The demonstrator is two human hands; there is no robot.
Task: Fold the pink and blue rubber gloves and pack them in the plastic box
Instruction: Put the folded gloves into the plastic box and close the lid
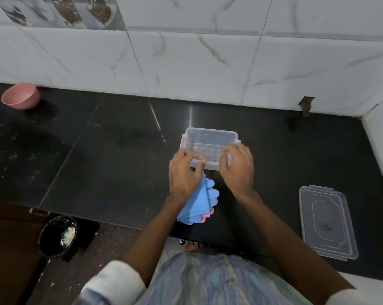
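A clear plastic box [210, 137] stands open on the black counter, and nothing shows inside it. My left hand [185, 172] grips the box's near left rim. Under that palm and wrist lie the folded gloves [199, 203], blue on top with pink edges showing beneath; whether the hand also holds them I cannot tell. My right hand [238, 167] grips the box's near right rim. The box's clear lid [327, 221] lies flat on the counter to the right, apart from the box.
A pink bowl [21, 96] sits at the far left by the tiled wall [186, 51]. A black waste bin [58, 236] stands on the floor below the counter's front edge [111, 223]. A white ledge [380, 150] bounds the counter on the right.
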